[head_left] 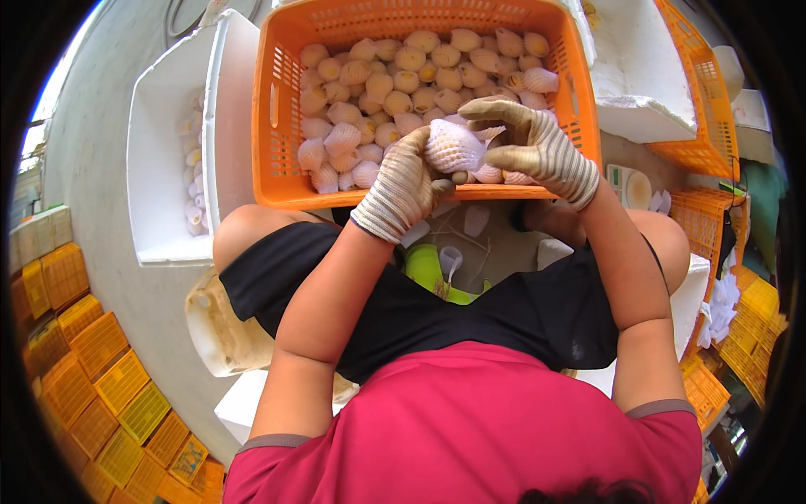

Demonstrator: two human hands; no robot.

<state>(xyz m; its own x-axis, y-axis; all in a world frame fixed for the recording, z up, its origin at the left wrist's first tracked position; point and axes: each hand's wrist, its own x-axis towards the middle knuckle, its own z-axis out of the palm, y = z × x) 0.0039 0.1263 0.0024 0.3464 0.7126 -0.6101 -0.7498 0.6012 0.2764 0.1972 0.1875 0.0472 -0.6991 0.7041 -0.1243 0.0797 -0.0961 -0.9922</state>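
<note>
While the head view looks straight down on a seated person, both gloved hands meet above the near rim of the orange crate [277, 109]. The left hand [403, 185] curls its fingers about the lower left side of a fruit in a white foam net sleeve [453, 144], and the right hand [525, 139] arches over the fruit from the right, fingers half bent and touching the net. The sleeved fruit sits between the 2 palms, just above the crate's contents. Inside the crate, several fruits at the near left already wear net sleeves [340, 139], while most fruits toward the far side lie bare [445, 55], so the sleeving appears partly done with the larger share left. A white foam box [159, 126] to the left holds more sleeved fruit. Stacked yellow and orange crates [101, 353] line the lower left.
</note>
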